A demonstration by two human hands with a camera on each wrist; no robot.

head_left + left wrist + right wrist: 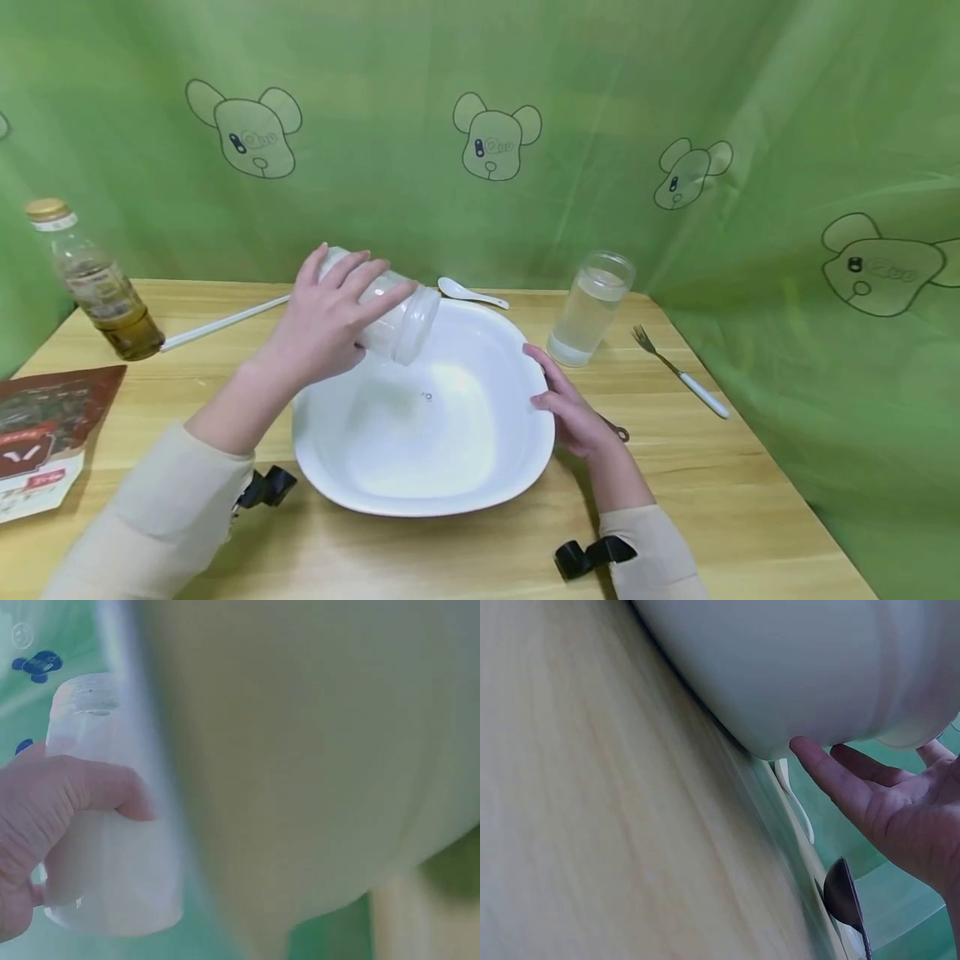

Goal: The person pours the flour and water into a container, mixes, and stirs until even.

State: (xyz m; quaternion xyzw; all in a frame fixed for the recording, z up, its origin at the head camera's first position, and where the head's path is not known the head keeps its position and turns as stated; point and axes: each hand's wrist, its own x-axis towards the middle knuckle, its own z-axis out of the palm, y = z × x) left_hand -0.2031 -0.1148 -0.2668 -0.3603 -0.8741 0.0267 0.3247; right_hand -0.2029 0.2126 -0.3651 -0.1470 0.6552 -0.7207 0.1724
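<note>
My left hand (pixel 327 321) grips a clear glass jar (pixel 401 321), tilted so its mouth points right over a white basin (pixel 315 475). In the left wrist view the thumb lies across the jar (pixel 112 870), and the basin's wall hides part of it. At the basin's right side, my right hand (pixel 573 412) holds the rim, thumb on top. Other fingers (pixel 832 776) touch its outer wall in the right wrist view. Small bubbles or drops (pixel 427 397) show near the basin's middle. How much liquid is inside, I cannot tell.
Behind the basin lies a white spoon (pixel 468 292). A glass of clear liquid (pixel 588 312) and a fork (pixel 678 371) are to the right. A dark ladle (pixel 841 896) lies beside the basin. Leftward are a bottle (pixel 105 292), a white stick (pixel 225 323) and a packet (pixel 52 442).
</note>
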